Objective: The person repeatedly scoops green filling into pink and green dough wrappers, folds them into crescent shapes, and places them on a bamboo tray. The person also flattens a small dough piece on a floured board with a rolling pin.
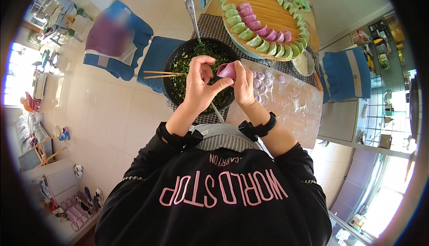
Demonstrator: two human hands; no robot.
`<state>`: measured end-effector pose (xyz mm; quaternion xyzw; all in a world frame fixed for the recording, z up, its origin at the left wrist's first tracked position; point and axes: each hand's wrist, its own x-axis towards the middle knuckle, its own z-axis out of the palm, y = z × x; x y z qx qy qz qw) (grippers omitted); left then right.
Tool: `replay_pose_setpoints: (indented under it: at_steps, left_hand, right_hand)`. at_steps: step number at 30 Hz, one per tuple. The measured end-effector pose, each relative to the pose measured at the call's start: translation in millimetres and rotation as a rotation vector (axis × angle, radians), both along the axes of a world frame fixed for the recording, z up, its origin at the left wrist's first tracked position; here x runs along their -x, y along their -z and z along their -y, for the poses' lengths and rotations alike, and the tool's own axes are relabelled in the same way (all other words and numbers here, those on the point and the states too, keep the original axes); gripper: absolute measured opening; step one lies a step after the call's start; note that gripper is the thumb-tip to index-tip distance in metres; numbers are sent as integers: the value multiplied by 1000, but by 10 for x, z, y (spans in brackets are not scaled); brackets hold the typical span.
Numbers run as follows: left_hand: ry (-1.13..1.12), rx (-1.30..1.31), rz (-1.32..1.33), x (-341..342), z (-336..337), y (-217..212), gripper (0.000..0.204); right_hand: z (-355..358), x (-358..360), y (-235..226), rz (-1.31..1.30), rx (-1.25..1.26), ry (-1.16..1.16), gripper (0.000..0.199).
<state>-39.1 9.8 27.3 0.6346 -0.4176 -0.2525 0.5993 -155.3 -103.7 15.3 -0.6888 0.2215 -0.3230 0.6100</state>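
A purple dumpling (226, 71) with a pleated edge is in my right hand (242, 86), pinched between fingers and thumb. Beside it, my left hand (196, 85) has curled fingers set apart from its outstretched thumb, whose tip reaches my right thumb below the dumpling. I see nothing held in the left hand. Beneath both hands stands a dark pan (167, 69) of chopped green filling (178, 83). Small purple dough pieces (260, 84) lie right of my right hand on a floured board (295, 107).
A round bamboo tray (268, 13) at the far right bears green and pink dumplings. A long-handled metal spoon (192, 16) and chopsticks (161, 74) stick out of the pan. A bowl of flour (304, 63) stands by the tray. Blue-covered chairs (346, 74) flank the table.
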Motion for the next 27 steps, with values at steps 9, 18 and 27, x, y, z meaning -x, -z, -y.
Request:
replay_pose_setpoints:
  at_steps: [9,18,27]
  left_hand:
    - [307,271,-343,-18,289,275,89]
    - [280,82,-622,76,270,56,51]
    - [379,79,-469,-30,244,34,49]
  right_hand:
    - [-91,-99,110,73,-559,-142,37]
    - [-103,-32,113,71,-412,-171,43]
    - [-42,15,-43,56,-317,-275,41]
